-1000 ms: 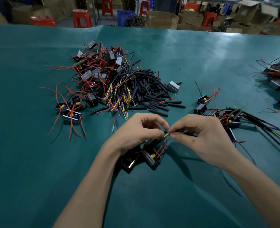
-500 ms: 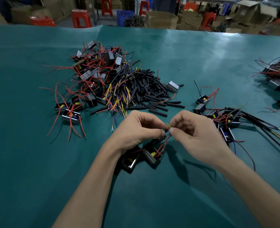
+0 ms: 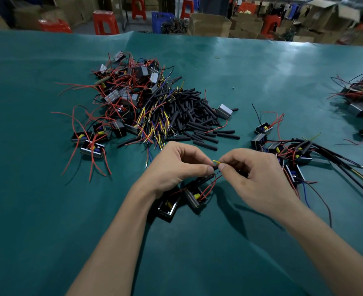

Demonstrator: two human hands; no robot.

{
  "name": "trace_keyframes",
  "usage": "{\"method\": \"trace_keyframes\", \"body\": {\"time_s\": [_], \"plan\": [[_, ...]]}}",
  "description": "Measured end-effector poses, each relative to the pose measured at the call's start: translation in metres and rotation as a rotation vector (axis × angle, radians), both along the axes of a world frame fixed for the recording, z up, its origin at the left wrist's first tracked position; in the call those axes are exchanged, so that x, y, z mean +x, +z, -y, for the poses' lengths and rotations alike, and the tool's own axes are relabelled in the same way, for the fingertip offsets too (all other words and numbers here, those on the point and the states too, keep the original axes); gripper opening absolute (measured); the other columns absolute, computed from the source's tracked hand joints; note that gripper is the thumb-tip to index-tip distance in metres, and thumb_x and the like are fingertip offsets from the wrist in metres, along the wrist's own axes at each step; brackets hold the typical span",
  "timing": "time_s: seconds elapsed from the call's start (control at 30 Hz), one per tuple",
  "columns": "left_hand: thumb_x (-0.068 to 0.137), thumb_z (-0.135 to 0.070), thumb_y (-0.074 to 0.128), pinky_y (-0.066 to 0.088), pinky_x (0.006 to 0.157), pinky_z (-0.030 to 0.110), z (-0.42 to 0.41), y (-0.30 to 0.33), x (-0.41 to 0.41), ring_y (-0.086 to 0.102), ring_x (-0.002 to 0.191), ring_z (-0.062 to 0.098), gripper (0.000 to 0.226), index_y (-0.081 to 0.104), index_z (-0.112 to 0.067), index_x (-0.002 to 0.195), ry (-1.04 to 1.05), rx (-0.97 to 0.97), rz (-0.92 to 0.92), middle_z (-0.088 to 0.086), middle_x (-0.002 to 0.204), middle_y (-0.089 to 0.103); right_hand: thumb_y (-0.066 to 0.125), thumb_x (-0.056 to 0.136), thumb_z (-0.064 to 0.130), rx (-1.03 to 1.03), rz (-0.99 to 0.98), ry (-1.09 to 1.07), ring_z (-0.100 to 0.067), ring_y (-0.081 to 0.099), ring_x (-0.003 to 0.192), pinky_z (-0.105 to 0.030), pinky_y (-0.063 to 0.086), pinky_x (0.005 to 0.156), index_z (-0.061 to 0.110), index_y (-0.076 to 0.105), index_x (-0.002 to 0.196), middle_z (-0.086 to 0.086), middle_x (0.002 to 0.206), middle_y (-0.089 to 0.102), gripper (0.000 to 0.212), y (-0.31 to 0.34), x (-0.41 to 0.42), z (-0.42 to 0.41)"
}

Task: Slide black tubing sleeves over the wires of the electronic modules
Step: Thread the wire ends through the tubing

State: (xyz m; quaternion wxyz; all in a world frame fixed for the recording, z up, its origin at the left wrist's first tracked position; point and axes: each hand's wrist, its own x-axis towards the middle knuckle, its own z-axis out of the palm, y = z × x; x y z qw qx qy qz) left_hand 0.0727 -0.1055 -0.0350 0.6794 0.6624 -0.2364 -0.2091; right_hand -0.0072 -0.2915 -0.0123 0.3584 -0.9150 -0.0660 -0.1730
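Threading risk: your yellow wire tip is thin and bent; it may buckle against the sleeve mouth if you push off-axis.
Snag risk: the red wires trailing to the modules could tug the work sideways.
Left hand: your fingers are curled tight, thumb and forefinger pinching the black sleeve.
Right hand: your fingers are curled, tips pinching the yellow wire just beside the sleeve end.
Sleeve supply: loose pile lying on the green mat, beyond your hands.
Finished modules: sleeved, near your right hand.
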Motion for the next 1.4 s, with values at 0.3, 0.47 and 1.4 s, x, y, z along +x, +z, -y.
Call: {"method": "trace_keyframes", "body": {"time_s": [0.3,0.47,1.4], "plan": [[0.083,0.003,0.077,0.046,0.060,0.011,0.002,0.000,-0.001,0.062,0.061,0.002,0.005,0.077,0.000,0.086,0.024,0.017,0.014,0.001,0.071,0.073,0.065,0.092,0.014,-0.119,0.124,-0.006,-0.007,0.055,0.070,-0.013,0.037,0.065,0.015,0.071,0.086,0.010,0.075,0.061,0.008,-0.005,0.000,-0.002],[0.085,-0.001,0.076,0.037,0.049,0.007,0.001,0.000,0.000,0.052,0.047,-0.005,0.001,0.075,0.000,0.085,0.015,0.044,-0.018,-0.005,0.062,0.068,0.063,0.092,0.016,-0.116,0.195,-0.040,-0.012,0.055,0.066,-0.029,0.044,0.065,0.014,0.069,0.086,0.006,0.077,0.061,0.010,-0.011,-0.001,-0.005],[0.082,-0.005,0.080,0.049,0.066,0.020,0.002,-0.004,-0.001,0.061,0.072,0.014,0.006,0.079,-0.006,0.088,-0.004,0.031,0.035,0.007,0.077,0.073,0.073,0.091,0.008,0.145,-0.010,0.011,-0.011,0.058,0.057,-0.022,0.047,0.059,0.023,0.074,0.083,0.004,0.066,0.067,0.017,-0.011,0.004,0.012]]}}
